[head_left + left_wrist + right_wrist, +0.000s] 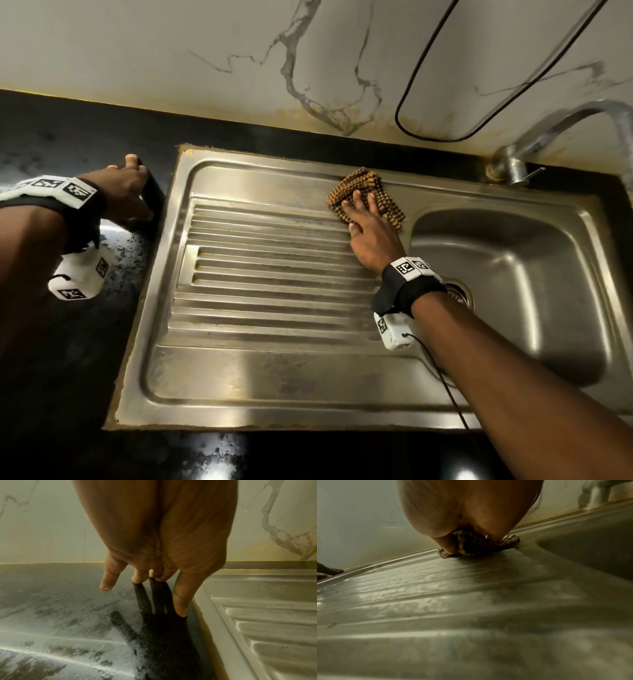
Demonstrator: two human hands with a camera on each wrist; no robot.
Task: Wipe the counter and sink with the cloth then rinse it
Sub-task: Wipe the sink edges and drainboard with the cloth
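Your right forearm reaches over the steel sink (260, 370), and your right hand (368, 236) lies flat on the checked cloth (383, 202), fingers straight and a little spread, pressing rather than pinching. That cloth sits at the back of the drainboard, under your fingers, most of it bunched ahead of the fingertips, close beside the basin (513, 291) lip. With nothing curled round it, a hard push could let it slide out from under the palm, or tip over the lip into the basin. Your left hand (126, 192) rests spread on the black bench (51, 359), fingertips (179, 609) down beside the sink edge; wet streaks there could let that brace slip.
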